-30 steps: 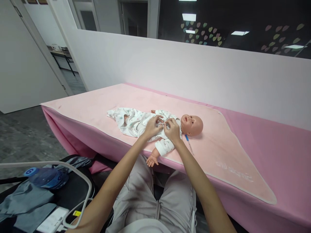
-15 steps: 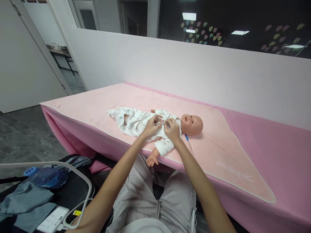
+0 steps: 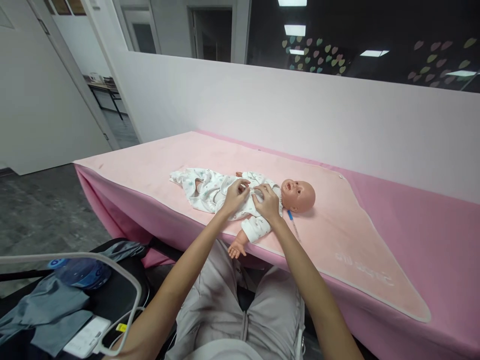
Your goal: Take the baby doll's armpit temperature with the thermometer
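- Doll lies along the tabletop's near edge, near arm jutting past it; probably best not to bump that.
- Blue-ended stick between near edge and head: mind it with your right forearm; thin end hard to read.
- Your left hand, right hand: fingers bent at the garment's chest; pinching cloth or not, can't tell. Small, light fingertip work should suit.
- Your fingers hide the chest front.
- Far hand, toward far edge: barely shows.
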